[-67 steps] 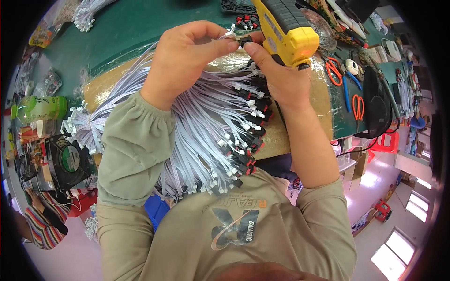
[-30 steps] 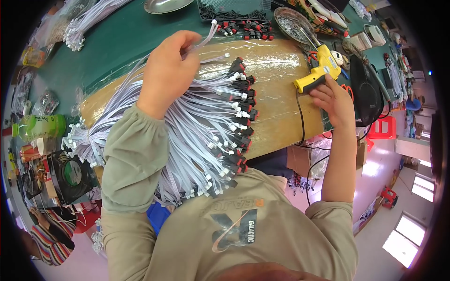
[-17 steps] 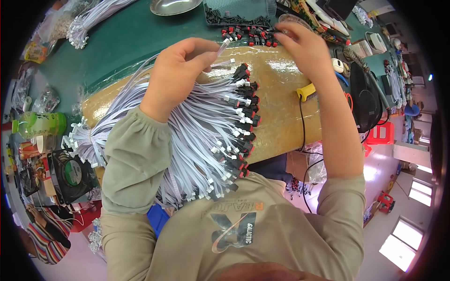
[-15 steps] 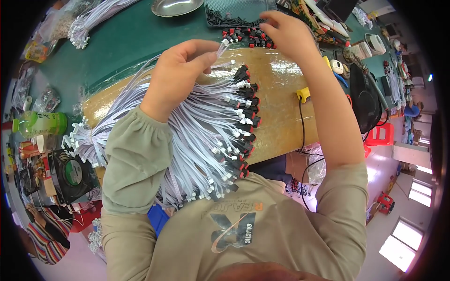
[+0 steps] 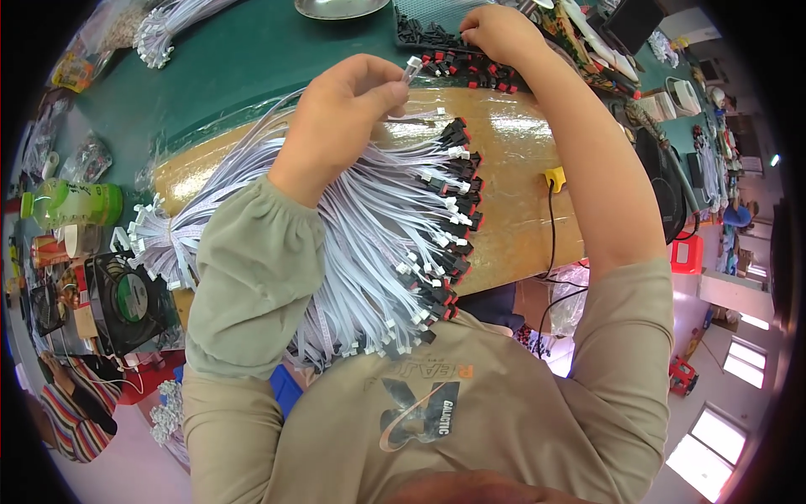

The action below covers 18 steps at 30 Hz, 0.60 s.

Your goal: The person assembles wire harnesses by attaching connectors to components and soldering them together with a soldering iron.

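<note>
My left hand (image 5: 340, 109) pinches a thin white cable with a small white connector (image 5: 412, 67) at its tip, raised above a big bundle of white cables (image 5: 369, 227) that fans across the tan board (image 5: 520, 168). Many of those cables end in black and red plugs (image 5: 457, 210). My right hand (image 5: 499, 29) reaches to the far side of the table, fingers closed among loose black and red plugs (image 5: 470, 71) beside a dark tray (image 5: 420, 34). What the fingers hold is hidden.
A yellow tool (image 5: 554, 178) with a black cord lies on the board's right edge. A metal dish (image 5: 340, 7) sits at the far edge. Another white cable bundle (image 5: 159, 38) lies far left. A green bottle (image 5: 71, 206) and a small black fan (image 5: 126, 302) stand at the left.
My right hand put the yellow tool down at the board's right edge and reached forward to the plugs by the tray. My left hand kept hold of the cable end.
</note>
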Each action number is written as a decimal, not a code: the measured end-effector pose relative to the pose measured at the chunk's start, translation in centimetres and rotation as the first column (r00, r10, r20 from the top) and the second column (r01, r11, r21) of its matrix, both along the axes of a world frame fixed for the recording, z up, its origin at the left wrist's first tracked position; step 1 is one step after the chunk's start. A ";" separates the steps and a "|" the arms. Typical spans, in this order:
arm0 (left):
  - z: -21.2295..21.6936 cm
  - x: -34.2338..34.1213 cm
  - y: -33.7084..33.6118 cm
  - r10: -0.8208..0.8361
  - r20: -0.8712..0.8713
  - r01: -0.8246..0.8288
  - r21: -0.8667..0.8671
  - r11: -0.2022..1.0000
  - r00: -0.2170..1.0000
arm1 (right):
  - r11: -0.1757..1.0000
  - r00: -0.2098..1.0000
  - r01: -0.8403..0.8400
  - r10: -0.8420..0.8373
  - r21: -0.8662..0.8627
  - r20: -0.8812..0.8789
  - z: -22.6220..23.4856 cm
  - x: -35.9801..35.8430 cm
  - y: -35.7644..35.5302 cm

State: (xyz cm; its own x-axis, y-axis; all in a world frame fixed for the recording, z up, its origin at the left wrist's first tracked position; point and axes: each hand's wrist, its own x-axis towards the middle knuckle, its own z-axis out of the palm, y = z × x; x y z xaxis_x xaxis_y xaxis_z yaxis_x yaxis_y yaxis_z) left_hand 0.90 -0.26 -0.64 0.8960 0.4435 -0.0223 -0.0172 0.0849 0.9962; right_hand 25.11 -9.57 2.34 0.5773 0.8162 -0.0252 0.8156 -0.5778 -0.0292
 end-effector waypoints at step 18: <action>-0.8 0.2 1.4 -0.010 0.082 0.036 -0.318 0.947 0.997 | 0.944 1.000 0.013 -0.012 0.330 -0.007 0.9 -0.9 -2.1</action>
